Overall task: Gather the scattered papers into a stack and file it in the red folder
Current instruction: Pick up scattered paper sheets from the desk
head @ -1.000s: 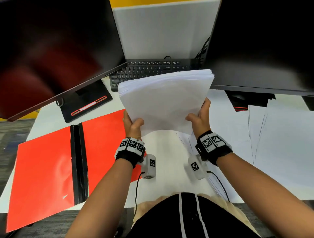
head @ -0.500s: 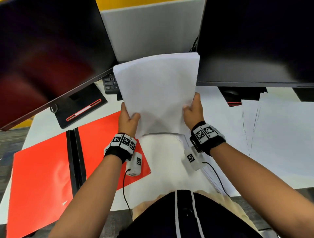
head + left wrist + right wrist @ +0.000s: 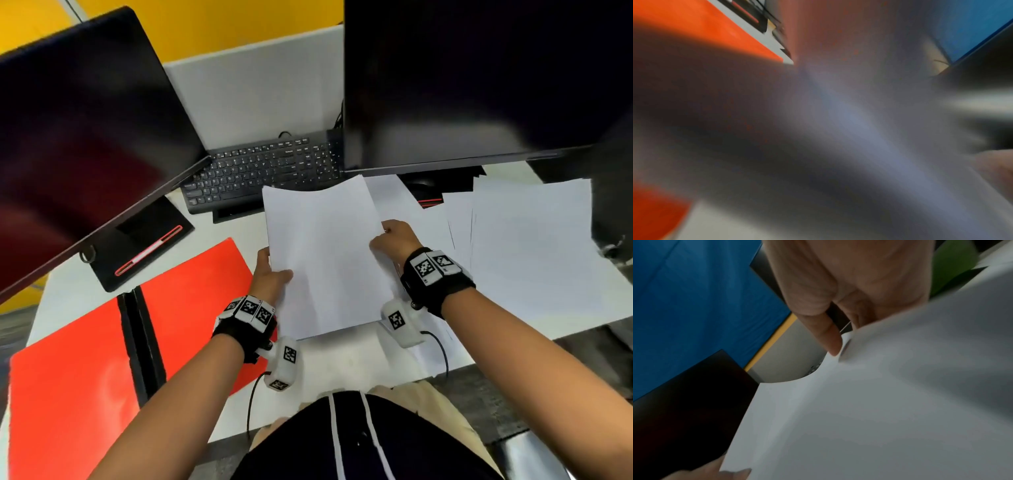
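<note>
We grip paper stack (image 3: 325, 253) with left hand (image 3: 270, 277) and right hand (image 3: 394, 238) — red folder (image 3: 191, 291) lies open toward lower left, left hand nearer.

Both bare forearms carry black wrist straps (image 3: 442, 284) with checkered marker tiles; white cabled camera pods (image 3: 282, 361) hang beneath; black white-striped shorts (image 3: 346, 442).

Bright, even room light falls from above; the white worktop (image 3: 342, 359) near the body washes out. Straight edges bow toward the head view's margins. The left wrist view is one dim smear of motion blur. The right wrist view is dusky, soft, with blurred fingers (image 3: 826, 335).
</note>
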`<state>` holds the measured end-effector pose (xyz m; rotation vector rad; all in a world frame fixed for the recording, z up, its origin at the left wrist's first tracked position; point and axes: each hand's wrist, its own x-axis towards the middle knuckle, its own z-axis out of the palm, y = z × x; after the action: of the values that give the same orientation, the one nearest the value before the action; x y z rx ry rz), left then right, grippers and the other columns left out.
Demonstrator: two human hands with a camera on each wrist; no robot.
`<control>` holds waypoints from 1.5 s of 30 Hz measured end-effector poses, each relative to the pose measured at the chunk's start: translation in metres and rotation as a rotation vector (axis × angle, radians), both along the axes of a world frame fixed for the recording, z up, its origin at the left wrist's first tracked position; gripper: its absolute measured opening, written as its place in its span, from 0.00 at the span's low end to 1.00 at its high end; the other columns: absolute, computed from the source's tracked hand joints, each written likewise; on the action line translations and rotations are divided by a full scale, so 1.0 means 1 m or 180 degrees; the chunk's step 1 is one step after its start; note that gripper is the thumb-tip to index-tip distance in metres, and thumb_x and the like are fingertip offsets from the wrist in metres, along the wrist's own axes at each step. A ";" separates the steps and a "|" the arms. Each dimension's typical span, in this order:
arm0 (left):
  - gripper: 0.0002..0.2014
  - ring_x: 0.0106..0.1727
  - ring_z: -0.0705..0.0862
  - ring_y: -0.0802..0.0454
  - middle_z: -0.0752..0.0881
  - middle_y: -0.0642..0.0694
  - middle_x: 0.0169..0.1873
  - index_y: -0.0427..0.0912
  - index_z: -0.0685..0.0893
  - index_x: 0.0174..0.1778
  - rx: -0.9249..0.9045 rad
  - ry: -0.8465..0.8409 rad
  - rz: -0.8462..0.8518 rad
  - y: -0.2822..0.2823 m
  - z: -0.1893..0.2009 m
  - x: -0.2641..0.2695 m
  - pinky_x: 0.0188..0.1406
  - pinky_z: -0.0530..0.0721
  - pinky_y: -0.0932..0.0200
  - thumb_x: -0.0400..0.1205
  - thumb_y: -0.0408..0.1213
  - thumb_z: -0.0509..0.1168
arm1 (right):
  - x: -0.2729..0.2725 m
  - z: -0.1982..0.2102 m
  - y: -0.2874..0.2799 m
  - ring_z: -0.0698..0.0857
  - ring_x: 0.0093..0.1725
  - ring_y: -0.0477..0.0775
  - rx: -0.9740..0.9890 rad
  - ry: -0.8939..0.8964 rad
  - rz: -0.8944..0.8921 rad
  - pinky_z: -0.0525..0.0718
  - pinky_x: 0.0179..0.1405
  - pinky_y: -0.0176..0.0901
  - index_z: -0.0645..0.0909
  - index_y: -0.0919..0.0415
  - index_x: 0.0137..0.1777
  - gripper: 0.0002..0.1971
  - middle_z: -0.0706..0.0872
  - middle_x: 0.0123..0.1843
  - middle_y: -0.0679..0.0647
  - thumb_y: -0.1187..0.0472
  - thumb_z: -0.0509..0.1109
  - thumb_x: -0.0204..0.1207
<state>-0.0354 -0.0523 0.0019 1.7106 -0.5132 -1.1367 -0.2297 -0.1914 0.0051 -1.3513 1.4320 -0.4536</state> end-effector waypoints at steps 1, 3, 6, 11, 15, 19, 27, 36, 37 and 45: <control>0.29 0.50 0.81 0.43 0.82 0.45 0.48 0.48 0.68 0.62 0.0019 0.0036 -0.0017 -0.002 -0.001 -0.007 0.57 0.80 0.44 0.66 0.25 0.63 | -0.009 -0.002 -0.001 0.79 0.39 0.57 0.0028 -0.0036 -0.0004 0.78 0.33 0.36 0.78 0.60 0.33 0.10 0.79 0.33 0.53 0.74 0.63 0.70; 0.27 0.50 0.82 0.42 0.82 0.44 0.48 0.48 0.68 0.62 0.0043 0.0047 -0.0031 -0.005 -0.005 -0.015 0.56 0.81 0.45 0.72 0.20 0.61 | -0.026 -0.003 -0.005 0.81 0.47 0.57 0.0081 0.0153 0.0152 0.81 0.37 0.34 0.82 0.64 0.49 0.08 0.82 0.43 0.56 0.71 0.64 0.73; 0.25 0.45 0.81 0.43 0.81 0.45 0.45 0.47 0.68 0.62 0.0098 -0.0043 -0.0035 -0.019 -0.018 -0.033 0.43 0.81 0.55 0.77 0.15 0.56 | -0.068 -0.016 -0.025 0.75 0.71 0.62 -0.0158 0.1431 0.0643 0.73 0.69 0.48 0.68 0.63 0.76 0.26 0.76 0.72 0.60 0.57 0.65 0.78; 0.24 0.45 0.81 0.44 0.80 0.43 0.49 0.48 0.68 0.60 0.0217 -0.0181 0.0238 -0.021 -0.040 -0.050 0.41 0.79 0.58 0.77 0.16 0.56 | -0.154 -0.047 -0.045 0.42 0.85 0.63 -0.0137 0.3107 0.0546 0.45 0.80 0.72 0.41 0.55 0.85 0.48 0.41 0.86 0.57 0.30 0.56 0.74; 0.24 0.45 0.80 0.46 0.80 0.47 0.46 0.47 0.69 0.60 0.0237 -0.0145 0.0434 -0.018 -0.050 -0.055 0.40 0.78 0.58 0.76 0.15 0.55 | -0.174 -0.066 -0.040 0.35 0.85 0.61 0.0181 0.2852 0.0490 0.45 0.78 0.76 0.37 0.53 0.84 0.55 0.33 0.86 0.53 0.23 0.53 0.65; 0.25 0.43 0.80 0.48 0.80 0.49 0.43 0.45 0.69 0.65 0.0251 -0.0319 0.0539 -0.014 -0.043 -0.052 0.33 0.74 0.62 0.78 0.14 0.55 | -0.144 -0.067 -0.033 0.32 0.84 0.62 0.0273 0.2641 0.0759 0.43 0.77 0.76 0.34 0.54 0.84 0.59 0.30 0.85 0.55 0.20 0.55 0.63; 0.25 0.53 0.75 0.49 0.80 0.42 0.52 0.38 0.70 0.72 0.0552 -0.0876 0.0800 0.020 -0.028 -0.012 0.36 0.70 0.61 0.80 0.17 0.57 | -0.090 -0.055 -0.025 0.33 0.84 0.64 0.0391 0.2300 0.1406 0.44 0.79 0.73 0.37 0.55 0.84 0.54 0.32 0.85 0.56 0.23 0.53 0.68; 0.27 0.53 0.79 0.44 0.82 0.42 0.48 0.42 0.70 0.73 0.0516 -0.0659 0.0904 0.044 -0.025 0.000 0.47 0.75 0.55 0.79 0.18 0.58 | -0.179 -0.025 -0.069 0.54 0.82 0.70 0.0400 0.2765 -0.0393 0.59 0.76 0.72 0.44 0.62 0.83 0.59 0.52 0.83 0.65 0.36 0.74 0.64; 0.26 0.52 0.79 0.44 0.83 0.44 0.45 0.43 0.70 0.72 0.0450 -0.0588 0.0942 0.045 -0.023 -0.001 0.43 0.76 0.56 0.79 0.18 0.58 | -0.187 -0.026 -0.067 0.56 0.81 0.70 0.0469 0.2852 -0.0423 0.60 0.75 0.72 0.44 0.63 0.83 0.61 0.53 0.82 0.65 0.34 0.74 0.62; 0.23 0.46 0.81 0.44 0.82 0.48 0.41 0.47 0.71 0.65 0.0219 -0.0422 0.1177 0.053 -0.015 -0.005 0.37 0.77 0.57 0.80 0.18 0.56 | -0.174 -0.039 -0.062 0.66 0.77 0.71 0.0495 0.2945 -0.0055 0.70 0.73 0.67 0.54 0.65 0.81 0.62 0.66 0.78 0.66 0.33 0.78 0.54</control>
<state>-0.0401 0.0007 -0.0136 1.8555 -0.2244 -0.7873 -0.4042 -0.2533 -0.0343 -1.4862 2.1577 0.3365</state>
